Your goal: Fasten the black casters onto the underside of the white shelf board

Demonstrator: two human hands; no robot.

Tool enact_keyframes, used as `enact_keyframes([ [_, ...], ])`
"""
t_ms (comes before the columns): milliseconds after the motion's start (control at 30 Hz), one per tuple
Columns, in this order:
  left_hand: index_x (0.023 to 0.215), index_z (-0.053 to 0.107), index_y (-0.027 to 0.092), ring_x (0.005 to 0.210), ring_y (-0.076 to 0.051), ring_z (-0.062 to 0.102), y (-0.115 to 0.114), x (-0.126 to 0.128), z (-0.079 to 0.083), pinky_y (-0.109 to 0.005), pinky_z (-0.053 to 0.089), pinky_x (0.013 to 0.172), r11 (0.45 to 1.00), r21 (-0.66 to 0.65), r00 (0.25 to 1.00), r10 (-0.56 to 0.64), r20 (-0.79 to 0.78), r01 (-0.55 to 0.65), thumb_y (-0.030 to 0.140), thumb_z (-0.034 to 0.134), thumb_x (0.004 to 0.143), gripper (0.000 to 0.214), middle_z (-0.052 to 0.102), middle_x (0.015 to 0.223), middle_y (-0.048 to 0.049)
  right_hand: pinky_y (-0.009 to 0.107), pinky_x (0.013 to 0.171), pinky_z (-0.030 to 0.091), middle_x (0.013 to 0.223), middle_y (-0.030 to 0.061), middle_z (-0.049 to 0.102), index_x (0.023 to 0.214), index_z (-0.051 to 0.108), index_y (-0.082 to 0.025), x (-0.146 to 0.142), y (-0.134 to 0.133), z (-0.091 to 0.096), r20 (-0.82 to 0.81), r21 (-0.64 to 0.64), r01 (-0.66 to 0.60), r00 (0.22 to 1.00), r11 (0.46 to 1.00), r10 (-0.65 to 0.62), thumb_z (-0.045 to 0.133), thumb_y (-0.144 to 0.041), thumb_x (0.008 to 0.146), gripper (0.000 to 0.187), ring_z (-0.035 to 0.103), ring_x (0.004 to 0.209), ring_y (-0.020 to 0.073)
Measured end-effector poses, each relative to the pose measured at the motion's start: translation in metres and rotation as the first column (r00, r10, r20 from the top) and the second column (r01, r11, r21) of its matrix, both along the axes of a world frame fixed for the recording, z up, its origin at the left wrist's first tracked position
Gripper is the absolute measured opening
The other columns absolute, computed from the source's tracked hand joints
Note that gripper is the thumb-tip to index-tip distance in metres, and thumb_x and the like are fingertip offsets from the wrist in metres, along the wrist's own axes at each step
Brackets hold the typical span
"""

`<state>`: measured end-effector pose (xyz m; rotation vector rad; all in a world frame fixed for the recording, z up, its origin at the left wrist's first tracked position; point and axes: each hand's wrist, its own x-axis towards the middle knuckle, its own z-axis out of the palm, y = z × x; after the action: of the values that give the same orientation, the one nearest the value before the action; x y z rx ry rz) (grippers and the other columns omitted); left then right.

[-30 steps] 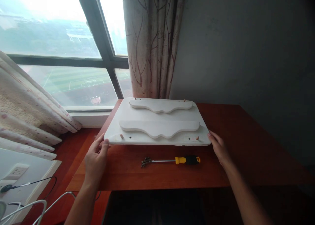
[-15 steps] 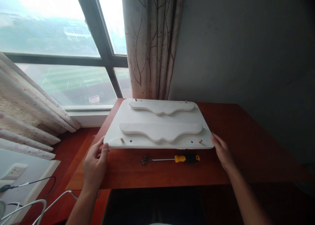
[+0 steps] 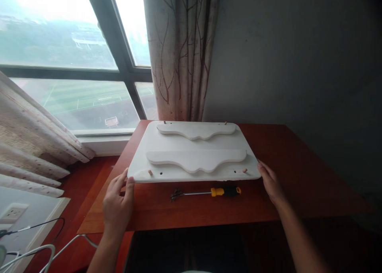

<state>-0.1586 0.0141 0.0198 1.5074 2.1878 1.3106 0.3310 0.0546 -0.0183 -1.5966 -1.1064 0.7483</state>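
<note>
A white board (image 3: 191, 145) with rounded corners lies on the brown table, and two loose-looking white scalloped pieces, a far one (image 3: 196, 131) and a near one (image 3: 197, 160), rest on it. Short wooden dowels stick up near its corners; a front left dowel (image 3: 150, 172) and a front right dowel (image 3: 245, 170) each have a dark hole beside them. My left hand (image 3: 117, 201) is closed on the board's near left corner, thumb on top. At the near right corner, my right hand (image 3: 270, 181) grips the edge, its fingers partly hidden.
In front of the board lies a yellow and black screwdriver (image 3: 225, 191), its tip among several small screws (image 3: 176, 194). The brown table (image 3: 298, 173) reaches a grey wall on the right. A curtain (image 3: 183, 58) and window stand behind; white cables (image 3: 70, 247) run at lower left.
The board has shifted very slightly toward me and to the right between both hands. The view has turned a little; the screwdriver and screws have stayed in place.
</note>
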Motion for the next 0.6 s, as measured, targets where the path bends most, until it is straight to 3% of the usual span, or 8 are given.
enact_keyframes([
  [333,0.13,0.065,0.025,0.107,-0.027,0.065,-0.01,0.006,-0.001,-0.034,0.057,0.082,1.0,-0.007,1.0,-0.003,-0.023,0.003,0.057,0.049,0.095,0.051,0.064,0.128,-0.0077,0.044,0.115,0.041,0.139,0.0082,0.063,0.13,0.067,-0.024,0.001,-0.009,0.0,-0.044,0.001,0.023,0.999,1.0,-0.023,0.055,-0.066,0.089,0.059,0.048,0.14,0.0296],
  [600,0.131,0.065,0.026,0.104,-0.024,0.066,-0.014,0.001,-0.005,-0.03,0.056,0.074,1.0,0.002,1.0,-0.022,0.011,0.022,0.058,0.053,0.093,0.051,0.064,0.13,-0.0058,0.043,0.114,0.042,0.139,0.0088,0.063,0.131,0.066,-0.023,0.003,-0.011,-0.003,-0.043,-0.015,0.049,0.998,0.999,-0.049,0.053,-0.067,0.09,0.062,0.051,0.137,0.0292],
])
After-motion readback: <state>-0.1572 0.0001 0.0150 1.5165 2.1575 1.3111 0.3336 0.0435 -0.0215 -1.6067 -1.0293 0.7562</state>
